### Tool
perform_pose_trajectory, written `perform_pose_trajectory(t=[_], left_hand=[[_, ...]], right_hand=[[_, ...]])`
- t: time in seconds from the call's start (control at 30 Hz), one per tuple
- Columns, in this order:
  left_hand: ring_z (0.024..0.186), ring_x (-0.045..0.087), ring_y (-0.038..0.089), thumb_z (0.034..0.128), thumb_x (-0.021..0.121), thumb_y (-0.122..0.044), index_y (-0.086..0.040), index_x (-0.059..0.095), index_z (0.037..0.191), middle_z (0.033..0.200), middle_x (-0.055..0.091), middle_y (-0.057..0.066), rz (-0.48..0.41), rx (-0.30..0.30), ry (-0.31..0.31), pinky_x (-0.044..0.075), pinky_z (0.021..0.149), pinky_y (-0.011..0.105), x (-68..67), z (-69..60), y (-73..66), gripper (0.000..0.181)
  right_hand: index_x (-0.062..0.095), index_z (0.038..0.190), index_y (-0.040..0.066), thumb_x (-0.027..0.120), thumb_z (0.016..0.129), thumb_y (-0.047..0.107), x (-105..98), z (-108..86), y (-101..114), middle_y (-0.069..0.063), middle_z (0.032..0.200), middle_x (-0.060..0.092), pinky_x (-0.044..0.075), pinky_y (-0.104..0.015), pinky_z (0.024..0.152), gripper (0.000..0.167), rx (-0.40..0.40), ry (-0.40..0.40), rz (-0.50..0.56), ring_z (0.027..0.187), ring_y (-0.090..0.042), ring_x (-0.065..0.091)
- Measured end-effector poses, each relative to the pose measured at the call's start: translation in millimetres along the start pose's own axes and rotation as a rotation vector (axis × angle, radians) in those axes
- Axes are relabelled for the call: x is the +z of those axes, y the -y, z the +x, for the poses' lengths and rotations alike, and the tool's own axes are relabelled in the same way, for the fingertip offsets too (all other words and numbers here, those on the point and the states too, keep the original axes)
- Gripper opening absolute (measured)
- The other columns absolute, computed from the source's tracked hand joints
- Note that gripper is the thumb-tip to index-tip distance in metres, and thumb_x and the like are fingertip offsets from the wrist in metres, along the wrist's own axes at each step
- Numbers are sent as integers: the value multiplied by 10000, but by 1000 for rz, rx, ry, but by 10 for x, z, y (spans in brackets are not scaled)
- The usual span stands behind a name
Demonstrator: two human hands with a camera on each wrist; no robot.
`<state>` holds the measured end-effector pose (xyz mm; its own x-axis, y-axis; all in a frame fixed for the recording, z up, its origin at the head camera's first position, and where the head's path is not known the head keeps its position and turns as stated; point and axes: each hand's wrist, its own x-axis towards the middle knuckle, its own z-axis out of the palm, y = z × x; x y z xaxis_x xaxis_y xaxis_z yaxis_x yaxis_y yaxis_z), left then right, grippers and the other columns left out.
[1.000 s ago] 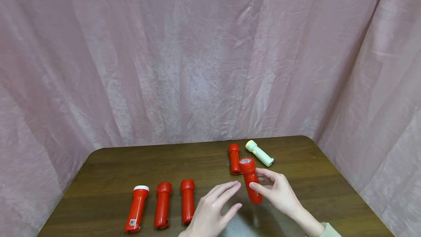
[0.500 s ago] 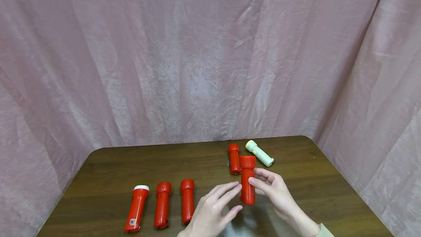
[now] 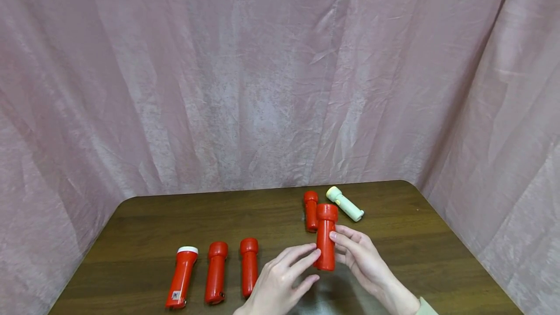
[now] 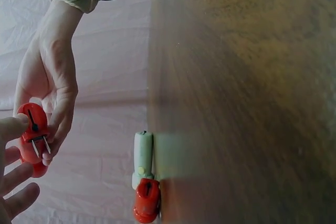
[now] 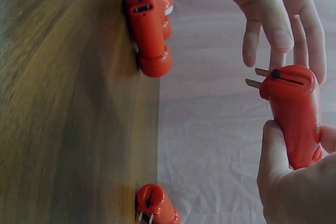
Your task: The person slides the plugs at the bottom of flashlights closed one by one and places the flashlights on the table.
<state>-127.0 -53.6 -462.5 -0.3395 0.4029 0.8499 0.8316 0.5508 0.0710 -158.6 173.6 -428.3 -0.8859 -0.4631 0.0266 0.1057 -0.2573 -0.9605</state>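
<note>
a red flashlight [image 3: 325,247] is gripped above the surface [image 3: 175,222] by the right hand [image 3: 365,259]. beside it, the left hand [image 3: 282,278] is held with fingers apart, contact unclear.

R fingers [image 3: 350,232] prob. part-hidden behind held torch [image 3: 325,247]

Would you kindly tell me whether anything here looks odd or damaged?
Nothing looks damaged or spilled. Mildly odd: metal prongs jut from the red flashlight in the right hand, and the pale green flashlight lies aslant on the table.
</note>
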Motion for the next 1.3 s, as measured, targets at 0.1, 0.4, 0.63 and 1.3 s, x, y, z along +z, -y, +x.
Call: perform_pose_trajectory(t=[0.1, 0.4, 0.63, 1.3], left_hand=[[1138, 726, 138, 816, 916, -224, -147, 715, 1326, 1295, 727, 21, -4, 26, -11, 603, 945, 216, -7, 3, 10, 554], [1155, 724, 181, 942, 806, -223, -114, 732, 1296, 1293, 722, 68, -30, 114, -39, 600, 982, 224, -29, 7, 50, 378], [1146, 731, 172, 915, 832, -220, -122, 750, 1261, 1293, 725, 72, -7, 147, -32, 603, 967, 221, -37, -5, 69, 369], [1063, 765, 155, 1007, 724, -248, -132, 772, 1243, 1270, 751, 64, 9, 149, -43, 616, 911, 202, -52, -7, 95, 267]], right_hand=[[650, 1232, 191, 447, 1103, 101, 6, 11, -15, 82, 1164, 793, 627, -284, 937, 258, -9, 38, 43, 1060, -72, 759], [644, 1222, 192, 423, 1110, 122, 70, 15, -40, 80, 1108, 801, 616, -272, 913, 257, 28, 71, 78, 1031, -53, 756], [659, 1195, 189, 426, 1114, 126, 107, 14, -39, 85, 1096, 796, 615, -262, 896, 255, 47, 80, 117, 1020, -44, 751], [677, 1253, 165, 422, 1131, 157, 137, 15, -83, 57, 1220, 796, 626, -256, 918, 283, 57, 97, 124, 1078, -54, 753]])
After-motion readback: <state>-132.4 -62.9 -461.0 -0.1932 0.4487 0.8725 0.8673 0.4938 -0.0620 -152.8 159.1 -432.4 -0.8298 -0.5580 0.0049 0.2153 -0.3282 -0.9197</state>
